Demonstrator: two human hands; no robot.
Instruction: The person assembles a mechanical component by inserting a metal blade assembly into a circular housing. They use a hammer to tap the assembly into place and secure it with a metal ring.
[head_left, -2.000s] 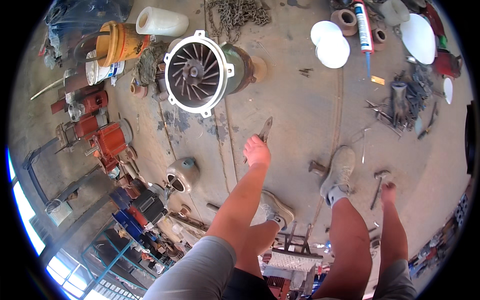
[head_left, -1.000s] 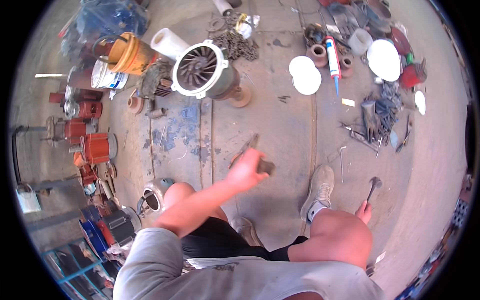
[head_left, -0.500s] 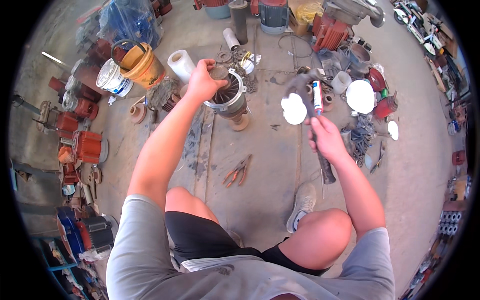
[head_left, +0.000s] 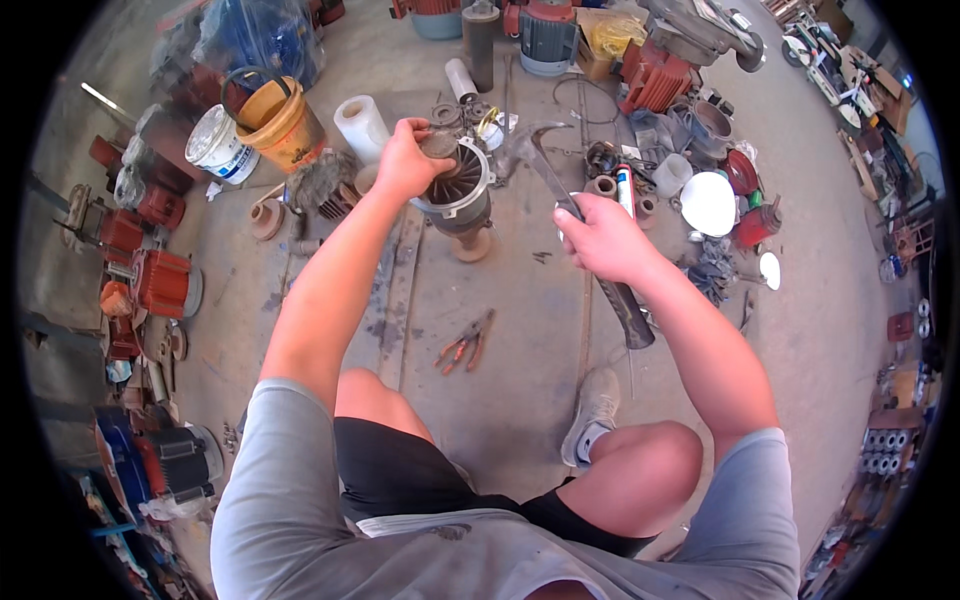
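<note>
My right hand (head_left: 605,238) is wrapped round the shaft of a claw hammer (head_left: 627,315). The hammer's head is up near the motor part, raised and apart from it. My left hand (head_left: 408,165) grips a round, flat-topped metal piece (head_left: 438,144) between thumb and fingers. That piece sits over the middle of an upright motor part (head_left: 468,207) with a pale ring rim and dark radial fins inside. Below the rim the part narrows onto a rusty round base (head_left: 472,246). What lies under the metal piece is hidden. Orange-handled pliers (head_left: 467,342) lie on the floor nearer me.
An orange bucket (head_left: 285,125) and a white bucket (head_left: 218,145) stand at the left, beside a plastic-wrap roll (head_left: 361,128). A sealant tube (head_left: 626,190), a white disc (head_left: 707,204) and several metal parts crowd the right. Red motors (head_left: 165,283) line the left side.
My right hand has swung the hammer leftward, bringing its head closer to the motor part. My left hand keeps its hold on the metal piece.
</note>
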